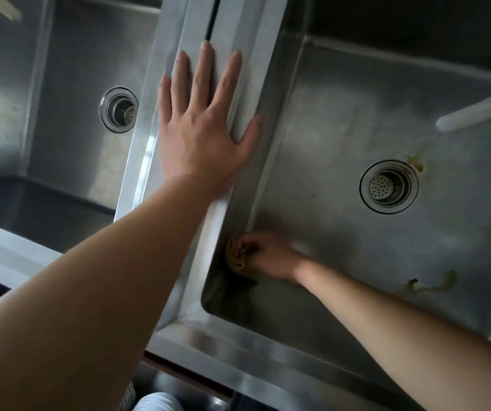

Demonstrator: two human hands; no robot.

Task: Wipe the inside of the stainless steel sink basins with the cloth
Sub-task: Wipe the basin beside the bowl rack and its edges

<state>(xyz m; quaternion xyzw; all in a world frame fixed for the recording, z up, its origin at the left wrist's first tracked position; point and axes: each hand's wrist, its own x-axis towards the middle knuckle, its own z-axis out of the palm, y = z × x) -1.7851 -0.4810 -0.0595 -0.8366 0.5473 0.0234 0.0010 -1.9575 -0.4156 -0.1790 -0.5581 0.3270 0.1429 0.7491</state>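
Two stainless steel sink basins lie side by side: the left basin (69, 72) and the right basin (342, 120), parted by a raised steel divider (179, 25). My left hand (202, 126) rests flat on the divider with its fingers spread. My right hand (268, 256) is down in the right basin at its near left corner, gripping a bunched yellow-brown cloth (235, 256) against the basin's left wall. Yellowish stains (434, 284) mark the right basin's floor near its right side, and another stain (416, 164) sits by its drain.
Each basin has a round drain strainer, the left drain (119, 109) and the right drain (388, 186). A white hose (475, 109) reaches into the right basin from the right edge. The sink's front rim (232, 351) runs along the bottom.
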